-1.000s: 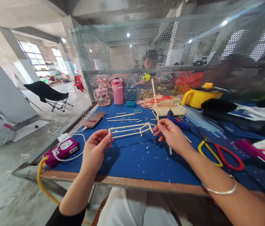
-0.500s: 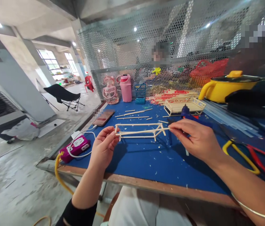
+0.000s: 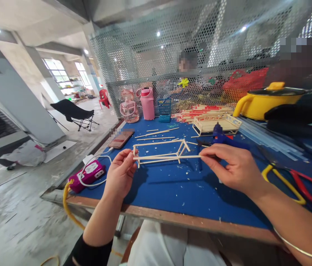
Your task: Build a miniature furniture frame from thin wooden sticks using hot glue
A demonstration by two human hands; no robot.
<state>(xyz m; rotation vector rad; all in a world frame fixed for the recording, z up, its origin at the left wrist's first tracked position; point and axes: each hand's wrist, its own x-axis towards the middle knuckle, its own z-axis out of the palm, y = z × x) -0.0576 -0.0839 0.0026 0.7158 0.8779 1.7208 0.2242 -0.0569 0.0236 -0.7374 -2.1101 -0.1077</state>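
A small frame of thin wooden sticks (image 3: 161, 143) hangs above the blue table top, tilted toward me. My left hand (image 3: 122, 170) pinches its left end between thumb and fingers. One long stick (image 3: 190, 156) runs along the frame's near side and juts out past its right end. The fingertips of my right hand (image 3: 228, 164) are closed on the free tip of that stick. Behind my right hand stands a dark blue glue gun (image 3: 218, 133), partly hidden. Several loose sticks (image 3: 157, 133) lie on the table beyond the frame.
At the back are a stick-built tray (image 3: 213, 125), a pile of red-marked sticks (image 3: 200, 112), a pink bottle (image 3: 147, 104) and a yellow pot (image 3: 266, 103). Scissors with yellow and red handles (image 3: 284, 184) lie right. A phone (image 3: 121, 138) and purple power strip (image 3: 88, 176) sit left.
The frame has tilted and shifted slightly left between my hands. The long stick has come lower, now lying near the frame's lower bar. Both hands keep their pinch.
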